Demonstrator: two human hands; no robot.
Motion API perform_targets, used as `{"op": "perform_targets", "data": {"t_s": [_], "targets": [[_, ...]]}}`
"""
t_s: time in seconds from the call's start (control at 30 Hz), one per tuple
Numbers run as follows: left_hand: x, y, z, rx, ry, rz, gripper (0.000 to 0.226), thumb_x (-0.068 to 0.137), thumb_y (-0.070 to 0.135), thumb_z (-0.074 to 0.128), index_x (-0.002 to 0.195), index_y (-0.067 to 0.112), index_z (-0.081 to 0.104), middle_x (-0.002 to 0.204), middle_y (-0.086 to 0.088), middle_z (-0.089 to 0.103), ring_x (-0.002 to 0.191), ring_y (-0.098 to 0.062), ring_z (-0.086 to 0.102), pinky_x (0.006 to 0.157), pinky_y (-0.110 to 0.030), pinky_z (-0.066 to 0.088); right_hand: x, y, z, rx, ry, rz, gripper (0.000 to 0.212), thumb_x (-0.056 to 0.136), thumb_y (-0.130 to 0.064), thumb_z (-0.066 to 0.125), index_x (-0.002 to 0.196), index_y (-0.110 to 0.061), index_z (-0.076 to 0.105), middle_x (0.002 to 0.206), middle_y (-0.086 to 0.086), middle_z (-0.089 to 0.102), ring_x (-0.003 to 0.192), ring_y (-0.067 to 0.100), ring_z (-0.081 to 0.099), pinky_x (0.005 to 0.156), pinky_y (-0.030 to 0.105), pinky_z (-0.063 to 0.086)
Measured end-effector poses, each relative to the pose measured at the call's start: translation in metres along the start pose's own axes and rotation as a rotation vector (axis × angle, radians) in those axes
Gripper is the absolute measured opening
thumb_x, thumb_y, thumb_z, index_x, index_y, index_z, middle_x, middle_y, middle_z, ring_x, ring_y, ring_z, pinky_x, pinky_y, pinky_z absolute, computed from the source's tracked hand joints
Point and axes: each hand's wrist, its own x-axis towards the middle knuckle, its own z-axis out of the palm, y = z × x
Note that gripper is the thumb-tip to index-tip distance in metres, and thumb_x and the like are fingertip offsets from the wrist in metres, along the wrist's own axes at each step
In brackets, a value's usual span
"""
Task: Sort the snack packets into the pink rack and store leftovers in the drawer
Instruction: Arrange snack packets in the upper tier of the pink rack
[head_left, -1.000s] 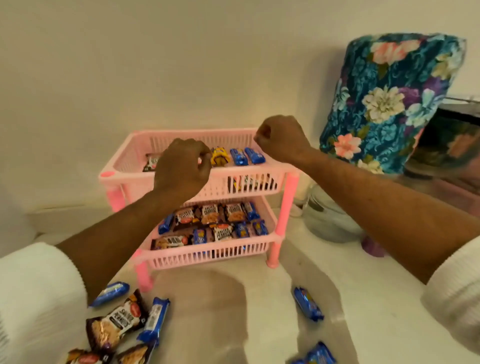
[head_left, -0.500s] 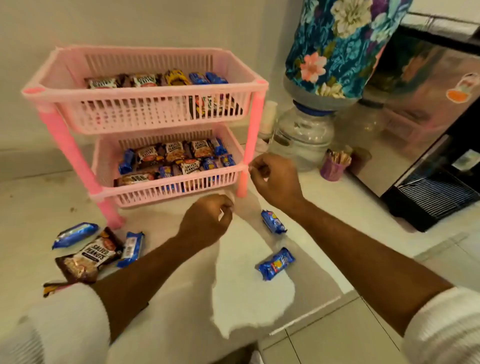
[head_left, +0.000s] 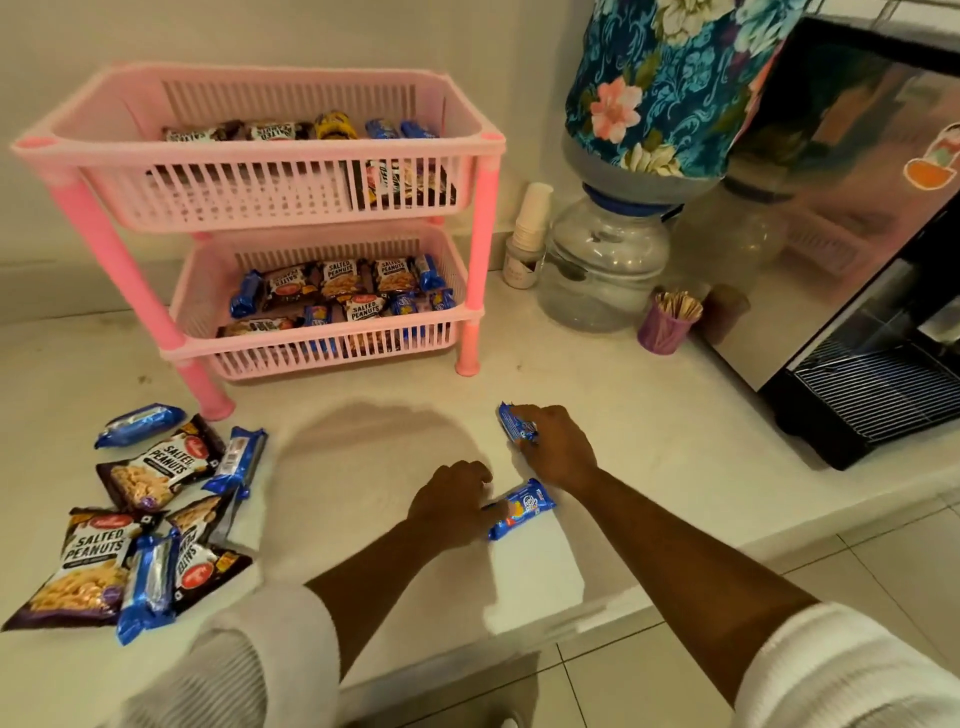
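Observation:
A two-tier pink rack (head_left: 291, 156) stands on the white counter with peanut and biscuit packets in both tiers. My right hand (head_left: 558, 447) curls over a blue biscuit packet (head_left: 511, 422) lying on the counter, fingers closing on it. My left hand (head_left: 452, 499) touches the end of a second blue biscuit packet (head_left: 524, 508) near the counter's front edge, fingers curled at it. A loose pile of salted peanut packets (head_left: 85, 566) and blue biscuit packets (head_left: 236, 460) lies at the front left.
A water dispenser jar (head_left: 605, 260) under a floral cover (head_left: 670, 78) stands right of the rack, beside stacked paper cups (head_left: 530, 228) and a purple cup of sticks (head_left: 667, 322). A steel coffee machine (head_left: 862, 234) fills the right. Tiled floor lies below the counter edge.
Both hands came down from the rack's top tier to the counter. The right hand now covers one blue packet and the left reaches the other. The view tilted downward.

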Motion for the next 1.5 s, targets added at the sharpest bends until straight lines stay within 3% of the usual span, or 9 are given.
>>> {"op": "perform_targets", "data": {"t_s": [0.17, 0.3, 0.6, 0.77, 0.9, 1.17, 1.3, 1.4, 1.5], "targets": [[-0.003, 0.021, 0.014, -0.010, 0.039, -0.048, 0.065, 0.071, 0.060, 0.073, 0.125, 0.030, 0.054, 0.120, 0.008, 0.058, 0.113, -0.015, 0.053, 0.087, -0.032, 0.050, -0.002, 0.013, 0.008, 0.007, -0.107, -0.089, 0.053, 0.093, -0.016, 0.059, 0.141, -0.038, 0.054, 0.145, 0.006, 0.046, 0.120, 0.028, 0.057, 0.090, 0.030, 0.047], [-0.008, 0.029, 0.021, 0.063, 0.092, -0.052, 0.051, 0.076, 0.049, 0.075, 0.120, 0.028, 0.059, 0.116, 0.004, 0.060, 0.109, -0.017, 0.056, 0.085, -0.033, 0.053, -0.002, 0.017, 0.011, -0.030, -0.112, -0.095, 0.048, 0.095, -0.021, 0.061, 0.140, -0.034, 0.056, 0.148, 0.003, 0.044, 0.121, 0.026, 0.056, 0.095, 0.035, 0.050], [-0.020, 0.025, 0.023, -0.035, 0.180, -0.207, 0.034, 0.082, 0.040, 0.070, 0.110, 0.021, 0.060, 0.106, -0.003, 0.063, 0.096, -0.019, 0.061, 0.082, -0.034, 0.054, -0.002, 0.013, 0.014, -0.019, -0.053, -0.086, 0.029, 0.093, -0.035, 0.066, 0.122, -0.033, 0.068, 0.131, 0.006, 0.055, 0.106, 0.022, 0.066, 0.087, 0.032, 0.054], [-0.032, 0.015, 0.016, -0.109, 0.228, -0.304, 0.034, 0.084, 0.033, 0.066, 0.109, 0.016, 0.050, 0.103, -0.005, 0.064, 0.092, -0.023, 0.063, 0.077, -0.038, 0.055, -0.008, 0.007, 0.015, -0.042, -0.009, -0.079, 0.008, 0.089, -0.033, 0.070, 0.098, -0.033, 0.068, 0.113, 0.005, 0.061, 0.096, 0.025, 0.067, 0.076, 0.031, 0.054], [-0.038, 0.009, 0.007, -0.201, 0.261, -0.336, 0.033, 0.087, 0.029, 0.065, 0.109, 0.011, 0.047, 0.103, -0.010, 0.067, 0.088, -0.027, 0.066, 0.067, -0.036, 0.050, -0.010, -0.002, 0.017, -0.028, -0.032, -0.070, 0.017, 0.087, -0.026, 0.069, 0.100, -0.030, 0.059, 0.110, 0.006, 0.061, 0.095, 0.026, 0.064, 0.073, 0.030, 0.050], [-0.039, 0.002, -0.039, -0.455, 0.351, -0.241, 0.056, 0.097, 0.022, 0.057, 0.145, 0.014, 0.030, 0.118, -0.013, 0.068, 0.091, -0.025, 0.068, 0.076, -0.033, 0.053, -0.011, -0.051, 0.015, 0.318, -0.021, -0.035, 0.036, 0.079, -0.029, 0.077, 0.101, -0.022, 0.049, 0.088, -0.005, 0.065, 0.078, 0.018, 0.065, 0.066, 0.031, 0.051], [-0.041, -0.001, -0.084, -0.628, 0.350, -0.125, 0.068, 0.102, 0.015, 0.046, 0.156, 0.031, 0.008, 0.117, -0.008, 0.060, 0.079, -0.022, 0.066, 0.062, -0.031, 0.055, -0.011, -0.085, 0.009, 0.644, -0.016, 0.017, 0.045, 0.078, -0.027, 0.078, 0.110, -0.020, 0.048, 0.089, -0.001, 0.063, 0.081, 0.024, 0.070, 0.072, 0.044, 0.060], [-0.050, -0.008, -0.122, -0.635, 0.408, 0.033, 0.061, 0.102, 0.012, 0.043, 0.152, 0.040, 0.020, 0.130, -0.006, 0.053, 0.078, -0.026, 0.066, 0.062, -0.036, 0.059, -0.012, -0.119, -0.001, 0.838, 0.020, -0.020, 0.042, 0.082, -0.022, 0.076, 0.113, -0.020, 0.047, 0.106, 0.007, 0.061, 0.091, 0.028, 0.070, 0.074, 0.045, 0.062], [-0.055, -0.014, -0.166, -0.645, 0.447, 0.139, 0.049, 0.102, 0.012, 0.044, 0.145, 0.034, 0.037, 0.139, -0.001, 0.051, 0.105, -0.027, 0.065, 0.088, -0.048, 0.057, -0.014, -0.160, -0.019, 0.989, 0.085, -0.101, 0.044, 0.080, -0.013, 0.077, 0.114, -0.017, 0.050, 0.111, 0.006, 0.059, 0.098, 0.030, 0.066, 0.071, 0.042, 0.061]]}}
